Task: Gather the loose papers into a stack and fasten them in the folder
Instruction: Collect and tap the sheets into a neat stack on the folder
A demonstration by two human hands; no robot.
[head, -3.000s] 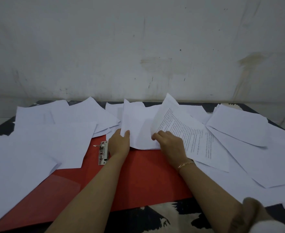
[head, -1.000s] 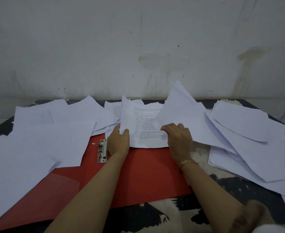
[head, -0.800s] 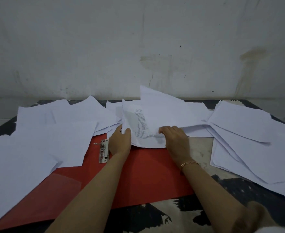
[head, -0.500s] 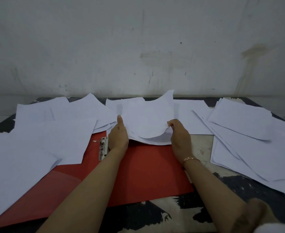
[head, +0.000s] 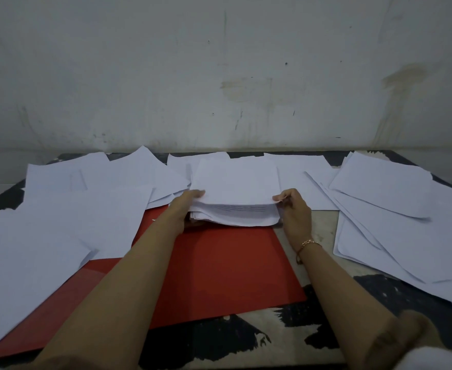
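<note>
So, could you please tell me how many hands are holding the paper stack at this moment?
2. The left hand grips the paper stack at its left edge; the right hand pinches its right edge, both over the red folder's far end.

both bare forearms reach forward from the bottom edge and draw closer toward the middle. the left hand (head: 186, 206) grips the left side of a sagging stack of white paper sheets (head: 235, 188), with a digit laid over the top edge and the rest tucked underneath, mostly hidden. the right hand (head: 295, 213) mirrors it on the stack's right side, thumb and forefinger pinching the upper corner and the other fingers curled below. the right wrist wears a thin gold chain bracelet (head: 308, 243).
</note>
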